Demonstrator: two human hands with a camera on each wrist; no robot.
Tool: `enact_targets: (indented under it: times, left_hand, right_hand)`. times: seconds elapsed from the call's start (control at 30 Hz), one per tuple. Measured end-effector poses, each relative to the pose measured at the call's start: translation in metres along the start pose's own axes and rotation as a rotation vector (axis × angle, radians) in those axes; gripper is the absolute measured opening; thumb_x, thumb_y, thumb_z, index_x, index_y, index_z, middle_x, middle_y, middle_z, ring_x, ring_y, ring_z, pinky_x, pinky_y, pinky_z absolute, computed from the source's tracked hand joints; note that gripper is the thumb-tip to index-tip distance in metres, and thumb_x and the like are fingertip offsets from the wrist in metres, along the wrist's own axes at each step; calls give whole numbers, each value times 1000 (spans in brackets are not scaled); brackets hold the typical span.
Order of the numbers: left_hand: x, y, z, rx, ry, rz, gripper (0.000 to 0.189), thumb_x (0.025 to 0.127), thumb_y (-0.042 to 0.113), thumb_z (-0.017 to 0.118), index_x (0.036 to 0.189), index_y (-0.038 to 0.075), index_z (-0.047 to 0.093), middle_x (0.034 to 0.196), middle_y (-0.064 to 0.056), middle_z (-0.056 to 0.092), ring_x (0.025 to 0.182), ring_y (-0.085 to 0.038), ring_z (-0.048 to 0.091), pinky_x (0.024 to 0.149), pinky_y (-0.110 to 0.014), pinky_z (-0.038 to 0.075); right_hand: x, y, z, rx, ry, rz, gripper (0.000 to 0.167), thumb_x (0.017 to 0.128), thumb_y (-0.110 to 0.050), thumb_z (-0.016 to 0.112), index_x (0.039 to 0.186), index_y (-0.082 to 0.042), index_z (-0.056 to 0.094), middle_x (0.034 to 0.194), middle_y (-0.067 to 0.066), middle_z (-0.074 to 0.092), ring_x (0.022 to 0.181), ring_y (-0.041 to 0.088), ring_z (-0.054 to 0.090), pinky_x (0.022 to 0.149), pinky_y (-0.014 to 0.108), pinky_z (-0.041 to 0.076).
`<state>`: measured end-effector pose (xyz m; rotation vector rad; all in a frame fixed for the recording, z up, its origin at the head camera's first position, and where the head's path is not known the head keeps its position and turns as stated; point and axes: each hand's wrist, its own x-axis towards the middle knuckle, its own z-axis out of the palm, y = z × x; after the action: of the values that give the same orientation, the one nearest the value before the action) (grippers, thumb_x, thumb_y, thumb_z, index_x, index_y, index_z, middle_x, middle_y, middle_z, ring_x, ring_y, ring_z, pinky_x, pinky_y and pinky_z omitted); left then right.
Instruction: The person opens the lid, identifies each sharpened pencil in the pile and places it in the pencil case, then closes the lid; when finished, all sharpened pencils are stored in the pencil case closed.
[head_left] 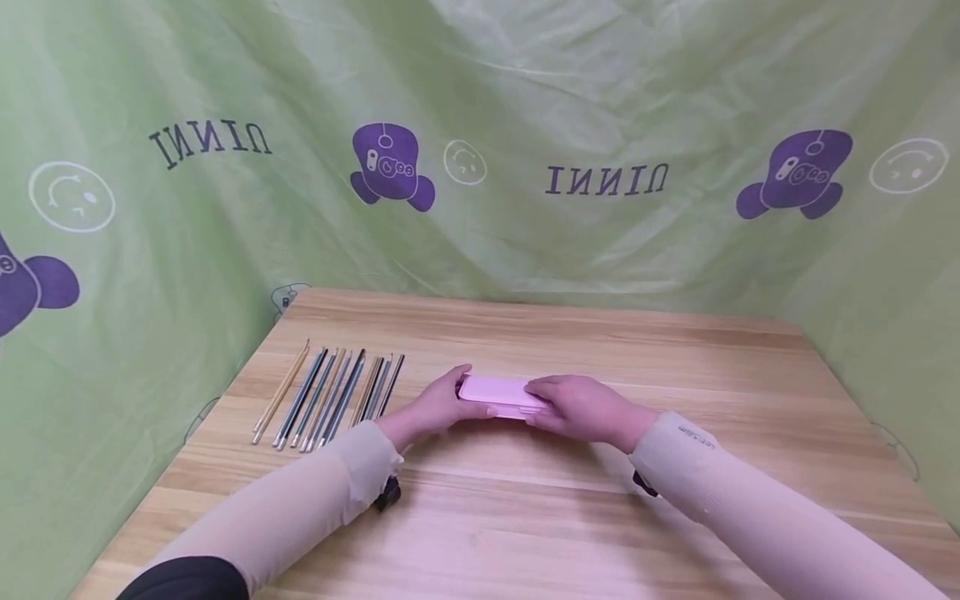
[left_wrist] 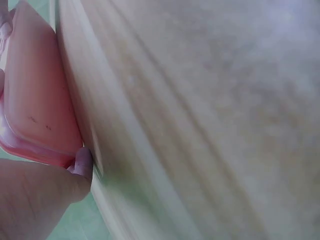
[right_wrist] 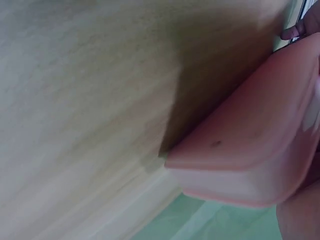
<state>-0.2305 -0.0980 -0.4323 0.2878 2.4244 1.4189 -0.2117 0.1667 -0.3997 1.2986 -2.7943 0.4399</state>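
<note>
A pink pencil case [head_left: 495, 389], a long box with rounded corners and its lid down, is held between both hands over the middle of the table. My left hand [head_left: 438, 406] grips its left end, thumb along the near side and fingers at the far side. Around the right end curls my right hand [head_left: 583, 407], which hides that end. In the left wrist view, a finger of the left hand [left_wrist: 40, 192] touches the lower corner of the case [left_wrist: 37, 85]. The right wrist view shows the case [right_wrist: 245, 130] tilted against the wooden surface, small dark marks on its face.
Several pencils [head_left: 281, 393] lie side by side on the left of the wooden table [head_left: 525, 525], in natural wood, blue and dark colours. A green curtain [head_left: 480, 250] with purple figures hangs behind and along both sides of the table.
</note>
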Motion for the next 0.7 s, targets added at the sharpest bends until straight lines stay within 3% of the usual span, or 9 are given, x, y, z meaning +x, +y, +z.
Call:
enact_targets:
  times: [0.3, 0.7]
  left_hand:
    - [1, 2, -2, -22, 15, -17, 106, 83, 29, 88, 159, -7, 24, 155, -28, 42, 140, -41, 45, 120, -49, 31]
    - [4, 3, -2, 38, -5, -28, 103, 79, 23, 92, 155, -8, 30, 147, -26, 52, 128, -37, 55, 113, -48, 41]
  right_hand:
    - [9, 5, 5, 11, -5, -13, 33, 104, -27, 64, 123, 0, 67, 117, 12, 73, 106, 27, 70, 94, 46, 56]
    - [8, 6, 5, -97, -4, -76, 31, 105, -23, 62, 121, 3, 66, 111, 14, 74, 99, 29, 72, 87, 46, 59]
